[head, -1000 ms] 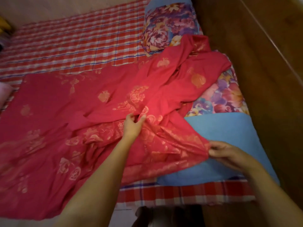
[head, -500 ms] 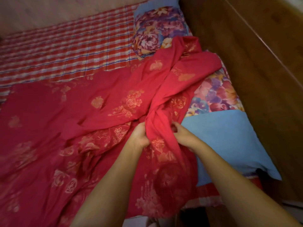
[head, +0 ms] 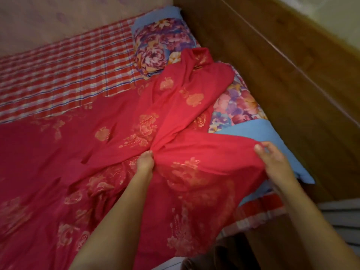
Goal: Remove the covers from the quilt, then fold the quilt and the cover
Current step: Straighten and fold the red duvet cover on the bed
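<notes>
A red cover [head: 58,152] with gold flower prints lies spread over the bed, bunched and twisted toward the headboard. My left hand [head: 145,161] pinches a gathered fold of it at the middle. My right hand [head: 272,162] grips the cover's edge out to the right, so a stretch of cloth is pulled taut between both hands and hangs over the bed's near edge. A floral item with a blue border [head: 239,106] lies partly under the cover on the right; whether it is the quilt or a pillow I cannot tell.
A red checked sheet [head: 58,75] covers the mattress at the back. A floral pillow [head: 155,47] sits at the head. The brown wooden headboard [head: 272,75] runs along the right. A pale wall [head: 58,20] borders the bed's far side.
My hands were close together on a bunched fold half a second ago. My right hand has since moved out to the right, spreading the cover between both hands.
</notes>
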### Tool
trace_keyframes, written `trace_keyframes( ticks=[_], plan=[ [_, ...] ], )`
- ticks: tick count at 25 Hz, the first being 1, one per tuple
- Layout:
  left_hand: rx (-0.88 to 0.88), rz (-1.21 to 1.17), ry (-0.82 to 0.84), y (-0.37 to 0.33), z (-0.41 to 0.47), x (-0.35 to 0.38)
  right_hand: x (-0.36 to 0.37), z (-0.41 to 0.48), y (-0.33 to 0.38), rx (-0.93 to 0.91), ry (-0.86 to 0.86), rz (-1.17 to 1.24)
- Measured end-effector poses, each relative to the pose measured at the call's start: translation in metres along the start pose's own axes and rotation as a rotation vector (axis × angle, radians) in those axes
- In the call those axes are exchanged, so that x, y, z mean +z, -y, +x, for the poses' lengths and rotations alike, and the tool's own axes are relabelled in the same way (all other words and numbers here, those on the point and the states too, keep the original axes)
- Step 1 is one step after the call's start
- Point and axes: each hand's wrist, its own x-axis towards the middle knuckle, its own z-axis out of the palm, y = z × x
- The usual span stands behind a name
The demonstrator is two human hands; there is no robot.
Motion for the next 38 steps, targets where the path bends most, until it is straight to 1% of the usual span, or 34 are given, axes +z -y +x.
trace_keyframes(
  ticks=[1, 2, 3, 4, 5, 6, 7, 8, 9, 10, 11, 12, 13, 14, 15, 16, 17, 18, 20, 21, 22, 23, 25, 27, 29, 31, 32, 34, 36, 37, 38],
  plan=[
    [0.131, 0.146, -0.084, 0.005, -0.006, 0.006, -0.018, -0.009, 0.006, 0.044, -0.071, 0.189],
    [0.272, 0.218, -0.149, 0.008, -0.021, 0.019, -0.03, -0.018, 0.006, 0.119, -0.111, 0.356],
    [0.386, 0.238, -0.12, 0.008, -0.043, 0.034, -0.037, -0.029, 0.002, 0.182, -0.126, 0.415],
    [0.448, 0.238, 0.041, 0.009, -0.068, 0.051, -0.039, -0.041, 0.0, 0.224, -0.122, 0.368],
    [0.365, 0.237, 0.289, 0.008, -0.097, 0.068, -0.035, -0.052, 0.001, 0.219, -0.061, 0.229],
    [0.206, 0.218, 0.547, 0.006, -0.126, 0.082, -0.029, -0.063, 0.005, 0.163, 0.04, 0.068],
    [0.079, 0.224, 0.734, 0.009, -0.147, 0.091, -0.022, -0.076, 0.011, 0.088, 0.189, -0.11],
    [0.014, 0.183, 0.832, 0.014, -0.154, 0.098, -0.013, -0.089, 0.016, 0.036, 0.367, -0.287],
    [-0.018, 0.117, 0.823, 0.016, -0.156, 0.099, -0.002, -0.097, 0.015, 0.005, 0.548, -0.465],
    [-0.066, 0.04, 0.807, 0.018, -0.154, 0.097, 0.006, -0.105, 0.009, -0.021, 0.676, -0.625],
    [-0.154, -0.057, 0.831, 0.023, -0.151, 0.089, 0.009, -0.113, 0.002, -0.055, 0.693, -0.751],
    [-0.248, -0.154, 0.86, 0.026, -0.152, 0.078, 0.011, -0.121, -0.005, -0.089, 0.605, -0.818],
    [-0.311, -0.225, 0.895, 0.027, -0.154, 0.066, 0.012, -0.127, -0.011, -0.113, 0.447, -0.81],
    [-0.331, -0.259, 0.925, 0.031, -0.154, 0.057, 0.012, -0.131, -0.017, -0.112, 0.285, -0.715],
    [-0.322, -0.236, 0.947, 0.032, -0.158, 0.049, 0.012, -0.135, -0.021, -0.089, 0.177, -0.579],
    [-0.291, -0.192, 0.979, 0.031, -0.162, 0.043, 0.014, -0.137, -0.023, -0.048, 0.122, -0.469],
    [-0.247, -0.154, 1.004, 0.029, -0.163, 0.039, 0.017, -0.138, -0.022, -0.02, 0.094, -0.412],
    [-0.2, -0.135, 1.018, 0.026, -0.163, 0.037, 0.02, -0.138, -0.02, -0.03, 0.058, -0.422],
    [-0.14, -0.111, 1.044, 0.018, -0.165, 0.036, 0.023, -0.136, -0.011, -0.16, -0.071, -0.507],
    [-0.126, -0.097, 1.068, 0.015, -0.168, 0.036, 0.023, -0.132, -0.005, -0.246, -0.104, -0.527],
    [-0.113, -0.083, 1.109, 0.01, -0.174, 0.035, 0.022, -0.129, 0.0, -0.318, -0.085, -0.542],
    [-0.103, -0.066, 1.147, 0.006, -0.179, 0.036, 0.022, -0.125, 0.004, -0.35, -0.03, -0.565],
    [-0.068, -0.018, 1.22, 0.0, -0.19, 0.036, 0.021, -0.119, 0.01, -0.337, 0.054, -0.612],
    [-0.02, 0.046, 1.223, -0.007, -0.198, 0.039, 0.017, -0.116, 0.012, -0.326, -0.014, -0.636],
    [0.017, 0.087, 1.239, -0.012, -0.209, 0.044, 0.01, -0.116, 0.016, -0.389, -0.081, -0.675],
    [0.1, 0.18, 1.24, -0.018, -0.221, 0.053, 0.005, -0.116, 0.022, -0.433, -0.097, -0.648],
    [0.148, 0.218, 1.234, -0.018, -0.226, 0.059, 0.003, -0.116, 0.024, -0.425, -0.112, -0.627],
    [0.199, 0.278, 1.229, -0.016, -0.235, 0.073, -0.001, -0.115, 0.024, -0.397, -0.187, -0.659],
    [0.207, 0.282, 1.208, -0.01, -0.241, 0.088, -0.008, -0.11, 0.023, -0.379, -0.262, -0.746],
    [0.194, 0.255, 1.183, -0.006, -0.243, 0.097, -0.015, -0.107, 0.024, -0.363, -0.276, -0.757],
    [0.166, 0.205, 1.169, -0.003, -0.245, 0.105, -0.025, -0.103, 0.023, -0.324, -0.293, -0.718]
  ],
)
